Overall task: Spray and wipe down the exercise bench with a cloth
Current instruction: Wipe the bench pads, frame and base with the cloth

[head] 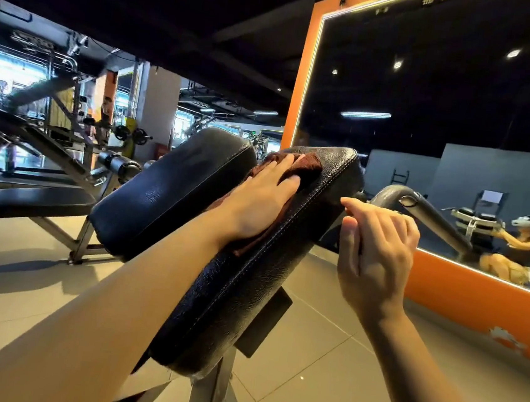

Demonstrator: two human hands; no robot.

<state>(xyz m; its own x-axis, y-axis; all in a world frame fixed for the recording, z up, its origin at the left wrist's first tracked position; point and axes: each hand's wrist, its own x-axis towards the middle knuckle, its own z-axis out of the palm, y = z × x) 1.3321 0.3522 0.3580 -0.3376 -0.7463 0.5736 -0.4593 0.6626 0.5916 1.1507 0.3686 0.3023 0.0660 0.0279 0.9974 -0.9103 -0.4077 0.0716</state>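
Bench (248, 281) pad tilts up mid-frame, beside the mirror (447, 105).
Left hand (257, 200) lies flat, fingers straight, pressing a brown cloth (306, 164) on the pad's upper end; right hand (380, 245) hovers just beside the pad's edge, fingers loosely curled, empty.

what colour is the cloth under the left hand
Reddish brown; the cloth shows best in the head view, pressed on the black pad.

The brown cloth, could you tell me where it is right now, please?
In the head view, the brown cloth lies on the right-hand bench pad near its top, pressed under the left hand.
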